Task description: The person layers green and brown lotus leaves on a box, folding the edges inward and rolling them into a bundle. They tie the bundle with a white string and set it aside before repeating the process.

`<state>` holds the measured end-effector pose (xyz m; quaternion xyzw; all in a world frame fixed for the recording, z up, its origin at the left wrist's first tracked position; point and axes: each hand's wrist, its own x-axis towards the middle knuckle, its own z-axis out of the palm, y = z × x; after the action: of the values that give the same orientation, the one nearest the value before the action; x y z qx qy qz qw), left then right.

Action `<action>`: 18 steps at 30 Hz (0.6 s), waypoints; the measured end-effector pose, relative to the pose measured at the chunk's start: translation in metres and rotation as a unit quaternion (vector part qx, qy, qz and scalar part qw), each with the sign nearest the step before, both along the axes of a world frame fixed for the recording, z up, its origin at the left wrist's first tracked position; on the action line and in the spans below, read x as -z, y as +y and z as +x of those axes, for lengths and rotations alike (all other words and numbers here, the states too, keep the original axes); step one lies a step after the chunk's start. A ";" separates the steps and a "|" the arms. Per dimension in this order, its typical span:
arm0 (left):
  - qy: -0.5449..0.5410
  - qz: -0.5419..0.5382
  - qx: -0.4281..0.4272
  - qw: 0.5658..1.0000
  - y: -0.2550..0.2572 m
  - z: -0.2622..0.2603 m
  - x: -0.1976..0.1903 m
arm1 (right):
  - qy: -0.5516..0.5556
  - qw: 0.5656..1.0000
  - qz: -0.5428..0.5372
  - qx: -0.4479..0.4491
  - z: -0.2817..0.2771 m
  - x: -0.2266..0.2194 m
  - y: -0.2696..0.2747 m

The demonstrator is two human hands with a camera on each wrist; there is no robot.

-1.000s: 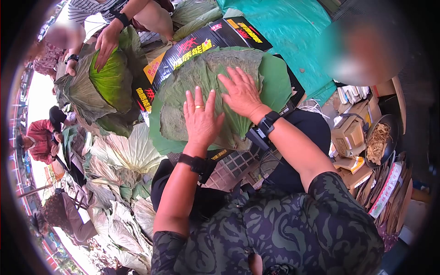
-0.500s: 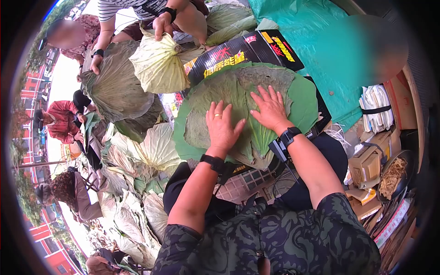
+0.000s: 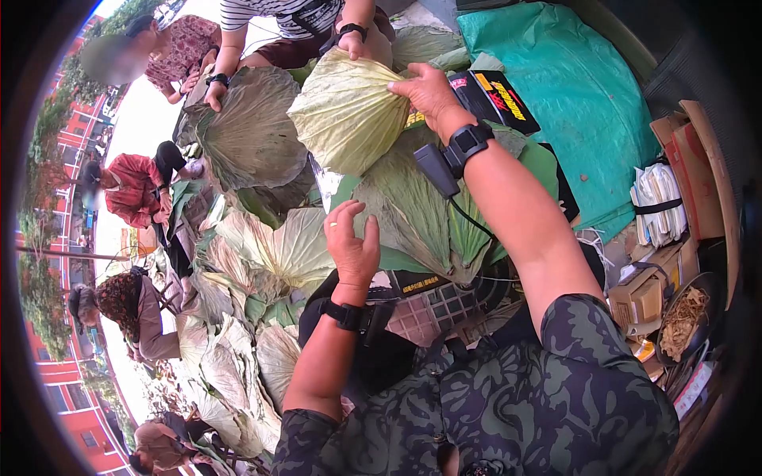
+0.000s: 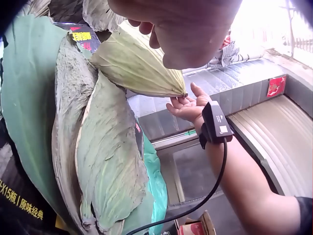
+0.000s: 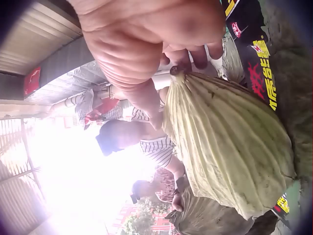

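A pale yellow-green dried lotus leaf (image 3: 349, 111), folded and pleated, is up above the pile. My right hand (image 3: 432, 91) has its thumb and fingers around the stem end of this leaf; in the right wrist view that stem end (image 5: 177, 73) shows by my fingers. Another person's hand (image 3: 352, 42) holds the leaf's far edge. My left hand (image 3: 352, 246) hovers near the pile's left side, fingers loosely bent, holding nothing. Below lies a stack of grey-green lotus leaves (image 3: 405, 210) over a greener leaf (image 4: 32, 98), on black printed cardboard (image 3: 496, 99).
The person in stripes also grips a large brown-grey leaf (image 3: 254, 127). Pale dried leaves (image 3: 278, 246) cover the ground at left, where several people sit. At right are a teal tarp (image 3: 563, 103), tied white bundles (image 3: 657, 202), boxes (image 3: 639, 297) and a pan (image 3: 702, 293) of shreds.
Both my hands have left the stack, where they lay flat. My right hand has moved forward to the pale leaf, which the other person has brought nearer; my left has lifted leftward.
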<state>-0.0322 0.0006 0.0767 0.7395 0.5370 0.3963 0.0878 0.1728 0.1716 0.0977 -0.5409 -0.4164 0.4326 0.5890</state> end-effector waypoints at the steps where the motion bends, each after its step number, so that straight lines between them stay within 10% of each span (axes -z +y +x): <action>1: -0.014 -0.016 -0.007 1.000 -0.005 -0.002 0.002 | 0.053 0.997 -0.032 -0.041 0.000 -0.010 -0.005; 5: -0.031 -0.073 -0.019 0.997 -0.011 -0.013 0.027 | 0.091 0.991 0.045 -0.089 -0.004 -0.022 -0.027; 10: -0.062 -0.108 -0.009 0.992 -0.012 -0.009 0.058 | -0.163 0.934 0.318 0.000 -0.015 -0.081 -0.107; 12: -0.101 -0.178 -0.014 0.979 -0.010 -0.004 0.062 | -0.379 0.779 0.497 0.051 -0.011 -0.093 -0.137; 18: -0.094 -0.262 0.037 0.960 -0.020 0.012 0.061 | -0.560 0.744 0.361 -0.040 -0.002 -0.002 -0.191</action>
<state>-0.0205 -0.0194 0.0159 0.6693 0.5836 0.3063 0.3429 0.1707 -0.0189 0.0998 -0.4158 -0.8176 -0.1082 0.3832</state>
